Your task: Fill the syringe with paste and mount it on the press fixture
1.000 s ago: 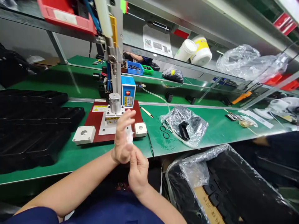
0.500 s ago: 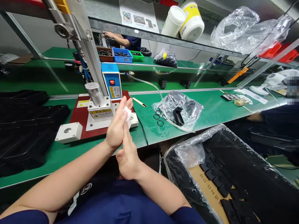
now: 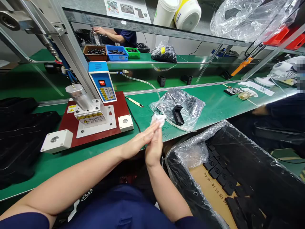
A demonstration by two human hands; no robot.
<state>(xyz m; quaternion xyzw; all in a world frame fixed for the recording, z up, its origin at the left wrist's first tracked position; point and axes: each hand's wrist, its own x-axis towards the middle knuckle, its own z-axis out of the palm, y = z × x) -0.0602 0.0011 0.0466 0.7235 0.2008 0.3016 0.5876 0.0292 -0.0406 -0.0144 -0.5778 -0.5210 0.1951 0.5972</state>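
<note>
My left hand (image 3: pixel 139 142) and my right hand (image 3: pixel 154 148) are pressed together above the front edge of the green bench. Between their fingertips a crumpled white tissue (image 3: pixel 157 119) sticks out. The palms face each other, so their inner sides are hidden. Just beyond the tissue lies a clear plastic bag (image 3: pixel 194 109) with black rings, some partly covered by my fingers. A black plastic part (image 3: pixel 178 115) rests on the bag.
A press fixture on a red base (image 3: pixel 119 98) stands at left, with a blue control box (image 3: pixel 101 81) behind. Black trays (image 3: pixel 21 136) sit far left. A plastic-lined bin (image 3: pixel 226 127) with black parts is at lower right. Another person's sleeve (image 3: pixel 281 106) shows at right.
Both hands, still together on the tissue, have moved right, away from the press and towards the plastic bag. The view has shifted slightly, and the bench fixtures appear further left.
</note>
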